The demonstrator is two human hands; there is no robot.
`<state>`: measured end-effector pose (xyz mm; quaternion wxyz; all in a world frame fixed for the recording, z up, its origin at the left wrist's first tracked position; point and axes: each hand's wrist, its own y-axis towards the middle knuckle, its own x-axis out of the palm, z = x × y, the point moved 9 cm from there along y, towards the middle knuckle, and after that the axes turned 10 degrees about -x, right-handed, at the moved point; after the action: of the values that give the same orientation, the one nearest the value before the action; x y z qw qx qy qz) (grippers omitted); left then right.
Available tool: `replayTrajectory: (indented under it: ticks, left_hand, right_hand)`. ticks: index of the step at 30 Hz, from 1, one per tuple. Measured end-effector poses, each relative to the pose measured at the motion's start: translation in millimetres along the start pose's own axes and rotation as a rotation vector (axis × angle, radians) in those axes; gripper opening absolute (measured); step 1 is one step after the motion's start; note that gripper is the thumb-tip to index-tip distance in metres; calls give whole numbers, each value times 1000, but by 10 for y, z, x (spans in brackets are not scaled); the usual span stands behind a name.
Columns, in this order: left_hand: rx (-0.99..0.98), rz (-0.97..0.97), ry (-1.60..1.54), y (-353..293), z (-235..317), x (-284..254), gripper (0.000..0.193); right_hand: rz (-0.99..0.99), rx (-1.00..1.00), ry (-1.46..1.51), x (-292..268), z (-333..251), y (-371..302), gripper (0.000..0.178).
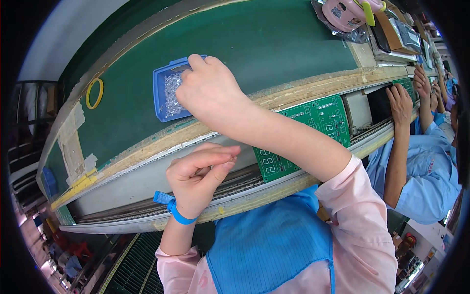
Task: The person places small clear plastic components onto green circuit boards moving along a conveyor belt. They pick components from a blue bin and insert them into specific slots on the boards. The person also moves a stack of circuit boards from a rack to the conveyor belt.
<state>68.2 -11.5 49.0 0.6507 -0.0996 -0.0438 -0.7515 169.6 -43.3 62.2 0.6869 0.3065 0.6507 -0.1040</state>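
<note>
My right hand [208, 88] reaches over a blue plastic bin [157, 93] of small clear parts, perhaps LEDs [172, 95]. Its fingers are curled into the bin's right side; the fingertips are hidden behind the hand. Lower down, my left hand [200, 169] hovers above the conveyor rails, thumb and fingers drawn together. Whatever it pinches is too small to name. A blue strap [180, 209] circles the left wrist. Beneath my right forearm lies a green circuit board [318, 117] with white digit displays, resting on the rails [235, 188].
A yellow ring [94, 93] lies on the green tabletop [274, 44], left of the bin. A wooden ledge [289, 95] edges the conveyor. At the far right are a pink container [342, 14] and a cardboard box [399, 36]. A co-worker's hand [401, 103] is over the line.
</note>
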Motion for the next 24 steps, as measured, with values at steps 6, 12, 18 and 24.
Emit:
replayTrajectory:
  ticks: [6,12,18,24]
  left_hand:
    - [49,112,107,1,35,-70,19]
    - [85,110,344,19,17,-35,18]
    - [125,105,612,147,-129,48,13]
    - [48,79,720,276,-351,130,10]
  right_hand:
    - [146,-2,12,-99,49,-47,7]
    - [297,147,436,-300,326,-197,12]
    - [514,389,696,-543,690,-1010,17]
    - [592,553,814,-300,795,-1577,15]
